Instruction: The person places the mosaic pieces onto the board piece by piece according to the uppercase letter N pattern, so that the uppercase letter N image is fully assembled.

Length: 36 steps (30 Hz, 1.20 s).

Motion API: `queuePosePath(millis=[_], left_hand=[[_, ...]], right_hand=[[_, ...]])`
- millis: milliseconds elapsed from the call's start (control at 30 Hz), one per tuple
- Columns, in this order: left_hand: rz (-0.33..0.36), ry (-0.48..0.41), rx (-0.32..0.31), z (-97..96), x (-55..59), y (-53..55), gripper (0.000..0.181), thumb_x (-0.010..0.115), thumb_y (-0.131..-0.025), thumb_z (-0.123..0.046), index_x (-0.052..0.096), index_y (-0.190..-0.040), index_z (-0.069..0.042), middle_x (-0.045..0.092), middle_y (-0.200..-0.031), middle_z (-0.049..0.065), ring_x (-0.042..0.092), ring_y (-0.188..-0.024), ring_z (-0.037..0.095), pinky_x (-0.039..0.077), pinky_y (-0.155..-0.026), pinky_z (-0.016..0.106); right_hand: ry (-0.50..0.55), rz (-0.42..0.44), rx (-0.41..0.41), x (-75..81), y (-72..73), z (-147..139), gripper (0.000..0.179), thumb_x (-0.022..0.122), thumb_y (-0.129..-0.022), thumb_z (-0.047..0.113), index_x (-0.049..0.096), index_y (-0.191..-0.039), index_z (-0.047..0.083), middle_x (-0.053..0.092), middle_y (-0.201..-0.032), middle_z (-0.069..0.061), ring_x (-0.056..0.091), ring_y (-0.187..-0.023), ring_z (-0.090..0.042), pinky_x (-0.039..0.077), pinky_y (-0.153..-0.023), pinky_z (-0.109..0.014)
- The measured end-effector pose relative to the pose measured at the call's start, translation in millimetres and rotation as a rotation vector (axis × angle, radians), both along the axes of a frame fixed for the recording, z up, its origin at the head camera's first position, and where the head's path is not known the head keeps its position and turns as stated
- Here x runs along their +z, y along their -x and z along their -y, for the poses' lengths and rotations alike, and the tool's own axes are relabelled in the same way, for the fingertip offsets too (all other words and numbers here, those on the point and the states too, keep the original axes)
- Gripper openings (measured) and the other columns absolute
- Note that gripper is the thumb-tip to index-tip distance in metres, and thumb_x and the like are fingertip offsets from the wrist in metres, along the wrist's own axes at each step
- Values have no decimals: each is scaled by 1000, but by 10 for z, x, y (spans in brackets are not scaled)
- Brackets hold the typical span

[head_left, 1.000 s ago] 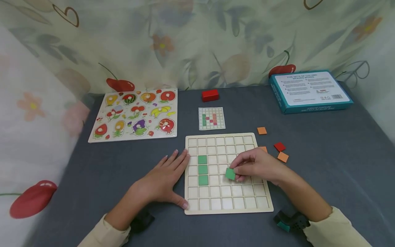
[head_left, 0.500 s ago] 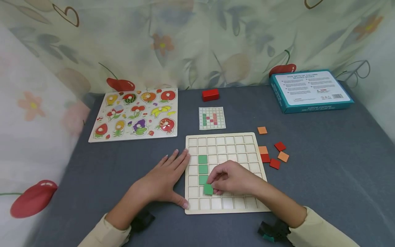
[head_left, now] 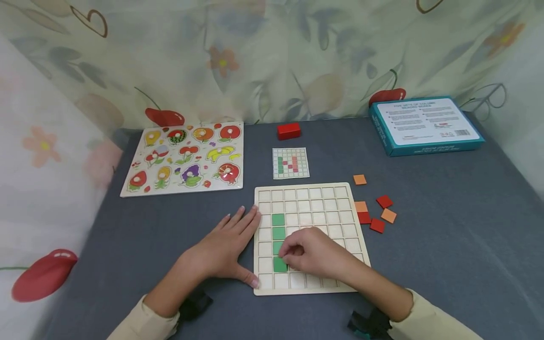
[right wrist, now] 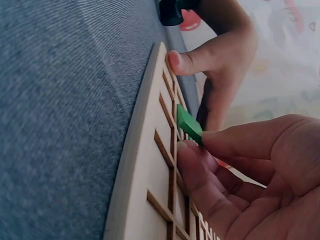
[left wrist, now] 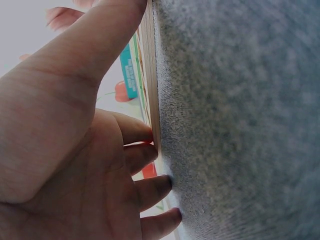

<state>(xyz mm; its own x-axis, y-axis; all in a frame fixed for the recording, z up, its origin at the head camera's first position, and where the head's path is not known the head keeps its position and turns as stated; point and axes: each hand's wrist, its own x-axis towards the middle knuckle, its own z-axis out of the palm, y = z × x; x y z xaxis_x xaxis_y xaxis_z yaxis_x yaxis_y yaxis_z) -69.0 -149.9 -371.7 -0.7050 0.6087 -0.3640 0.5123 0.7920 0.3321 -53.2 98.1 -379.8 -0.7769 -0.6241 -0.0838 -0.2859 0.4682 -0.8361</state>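
A wooden grid board (head_left: 316, 192) lies on the dark cloth. Three green tiles, the top one (head_left: 278, 219) among them, fill cells in one column near its left side. My right hand (head_left: 316, 251) pinches another green tile (head_left: 280, 265) over the cell just below them. In the right wrist view this green tile (right wrist: 188, 123) is tilted, its lower end at the grid, thumb and fingertip at its other end. My left hand (head_left: 227, 248) lies spread along the board's left edge, its thumb and fingertips touching the edge.
Right of the board lie several loose orange and red tiles (head_left: 377, 225). Behind it are a small grid pattern card (head_left: 291, 163) and a red block (head_left: 289, 131). A fruit puzzle board (head_left: 182, 158) is at back left, a teal box (head_left: 427, 126) at back right.
My right hand has carried the green tile leftward and down from mid-board to the cell under the other green tiles. My left hand has stayed at the edge.
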Motion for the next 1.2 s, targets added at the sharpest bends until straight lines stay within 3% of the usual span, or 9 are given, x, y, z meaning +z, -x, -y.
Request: queuePosePath(millis=[167, 300, 600, 867, 1067, 1200], left_hand=[[-2, -1, -1, 8, 0, -5, 136, 77, -64, -77, 12, -161, -8, 4, -168, 8, 0, -152, 32, 9, -119, 56], [-2, 4, -1, 7, -8, -7, 137, 76, -64, -77, 11, -162, -8, 3, -168, 7, 0, -152, 32, 9, -119, 55], [-4, -10, -14, 19, 0, -3, 136, 77, -64, -77, 10, -162, -8, 3, -168, 8, -1, -152, 32, 9, -118, 56], [2, -1, -6, 20, -15, 0, 136, 76, -64, -77, 10, -162, -9, 2, -168, 7, -2, -152, 31, 8, -119, 56], [4, 7, -3, 13, -17, 0, 137, 77, -64, -77, 10, -162, -9, 1, -168, 7, -2, -152, 31, 7, -119, 56], [3, 8, -6, 12, -9, -1, 137, 77, -64, -77, 10, -162, -9, 1, -168, 7, -2, -152, 31, 8, -119, 56]], right_hand=[[2, -18, 15, 21, -11, -35, 15, 68, -90, 1, 78, -98, 10, 71, -88, 6, 57, -74, -4, 51, -68, -25], [-17, -17, -27, 74, 24, -132, 15, 69, -92, 3, 77, -103, 8, 68, -87, 8, 58, -75, -6, 51, -70, -26], [-133, -65, -306, 240, 289, -779, 10, 72, -91, 7, 76, -100, 6, 64, -84, 1, 56, -72, -17, 48, -61, -30], [-332, -56, -561, 146, 528, -1456, 22, 70, -94, 15, 68, -109, -2, 61, -87, -10, 54, -69, -24, 44, -57, -36], [-471, -28, -611, 75, 589, -1747, 46, 76, -90, 30, 61, -113, -7, 55, -90, -16, 50, -80, -29, 40, -61, -35], [-491, 3, -608, 78, 595, -1802, 45, 76, -89, 32, 62, -106, -7, 57, -87, -14, 51, -78, -28, 41, -60, -34]])
